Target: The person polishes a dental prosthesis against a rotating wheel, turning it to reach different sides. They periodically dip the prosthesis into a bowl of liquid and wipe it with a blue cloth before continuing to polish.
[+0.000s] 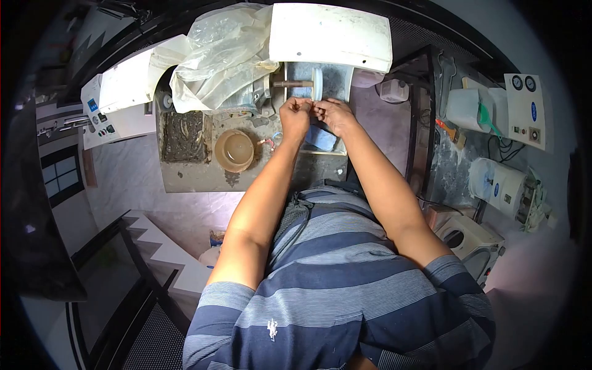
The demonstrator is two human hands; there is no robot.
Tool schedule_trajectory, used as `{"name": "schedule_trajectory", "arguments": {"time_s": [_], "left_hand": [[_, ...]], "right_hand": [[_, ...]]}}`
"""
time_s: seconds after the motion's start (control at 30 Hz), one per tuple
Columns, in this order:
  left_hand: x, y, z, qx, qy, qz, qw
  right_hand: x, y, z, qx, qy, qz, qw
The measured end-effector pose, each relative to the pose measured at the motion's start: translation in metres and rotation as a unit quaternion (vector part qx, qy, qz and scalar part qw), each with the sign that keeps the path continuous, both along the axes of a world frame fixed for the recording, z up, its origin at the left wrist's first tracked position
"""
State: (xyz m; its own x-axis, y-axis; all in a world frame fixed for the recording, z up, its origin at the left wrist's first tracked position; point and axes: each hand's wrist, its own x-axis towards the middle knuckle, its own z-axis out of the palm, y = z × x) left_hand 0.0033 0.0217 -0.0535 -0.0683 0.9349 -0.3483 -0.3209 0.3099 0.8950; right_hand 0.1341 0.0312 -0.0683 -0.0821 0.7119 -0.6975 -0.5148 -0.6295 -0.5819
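Both of my hands meet just below a pale round polishing wheel (317,83), which is mounted on a brown spindle (291,84). My left hand (296,118) is closed, its fingertips pinched together at the lower edge of the wheel. From the other side my right hand (335,115) comes in with curled fingers, its tips nearly meeting the left ones. Between them is something small that I cannot make out, mostly covered by the fingers. A blue block (320,139) lies in the pale tray (341,152) under my hands.
Left of my forearm stands a brown bowl (218,150) of cloudy liquid, with a small red-and-white piece (266,143) beside it. Dark wet paste fills a trough (185,137) farther left. Plastic sheeting (225,55) drapes the machine, and a white hood (331,34) overhangs the wheel.
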Motion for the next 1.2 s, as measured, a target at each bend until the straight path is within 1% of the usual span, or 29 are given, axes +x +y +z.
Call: {"name": "schedule_trajectory", "arguments": {"time_s": [0.03,0.07,0.1,0.17,0.2,0.27,0.4,0.5,0.57,0.6,0.67,0.73,0.77,0.87,1.0,1.1,1.17,1.2], "left_hand": [[0.000,0.000,0.001,-0.015,-0.003,0.005,1.000],[0.001,-0.001,0.003,-0.029,-0.005,0.010,1.000],[0.000,-0.001,0.003,-0.030,-0.005,0.009,1.000],[-0.003,-0.003,0.004,-0.076,-0.183,0.028,0.980],[-0.003,-0.003,0.005,-0.076,-0.182,0.028,0.980],[-0.002,-0.005,0.005,-0.100,-0.221,0.034,0.970],[0.000,-0.004,0.007,-0.116,-0.205,0.034,0.971],[-0.003,-0.003,0.008,-0.096,-0.209,0.030,0.973],[-0.004,-0.003,0.010,-0.043,-0.123,0.013,0.991],[-0.004,-0.003,0.009,-0.043,-0.123,0.013,0.991],[-0.003,0.000,0.005,0.007,-0.019,0.000,1.000],[-0.003,0.000,0.006,0.018,-0.001,0.002,1.000],[-0.003,0.001,0.007,0.031,0.018,0.005,0.999],[-0.002,0.001,0.004,0.035,0.024,0.012,0.999],[0.004,0.003,-0.007,0.034,0.039,0.018,0.998],[0.006,0.005,-0.005,0.001,0.043,0.016,0.999],[0.005,0.004,0.001,-0.044,-0.023,0.018,0.999],[0.004,0.002,0.000,-0.044,-0.023,0.019,0.999]], "right_hand": [[0.002,0.000,0.000,0.005,0.009,0.021,1.000],[0.003,0.000,0.000,0.005,0.009,0.020,1.000],[0.003,0.000,0.005,0.025,-0.012,0.036,0.999],[0.004,-0.003,0.016,0.043,-0.032,0.052,0.997],[0.005,-0.003,0.021,0.040,-0.042,0.053,0.997],[0.004,-0.004,0.029,0.035,-0.052,0.052,0.997],[0.005,-0.002,0.026,0.033,-0.055,0.047,0.997],[0.004,-0.001,0.025,0.040,-0.070,0.057,0.995],[0.003,-0.002,0.025,0.041,-0.077,0.061,0.994],[0.003,-0.002,0.022,0.043,-0.062,0.063,0.995],[0.000,-0.002,0.016,0.044,-0.047,0.067,0.996],[-0.004,-0.002,0.008,0.028,-0.018,0.026,0.999],[-0.005,-0.003,0.005,0.029,-0.018,0.026,0.999],[-0.006,-0.003,0.000,0.033,0.008,0.011,0.999],[-0.004,-0.001,0.002,0.019,-0.009,-0.008,1.000],[-0.001,0.000,0.001,0.017,-0.023,-0.006,1.000],[0.001,-0.001,0.002,0.025,-0.027,0.001,0.999],[0.003,-0.003,0.008,0.042,-0.040,0.020,0.998]]}}
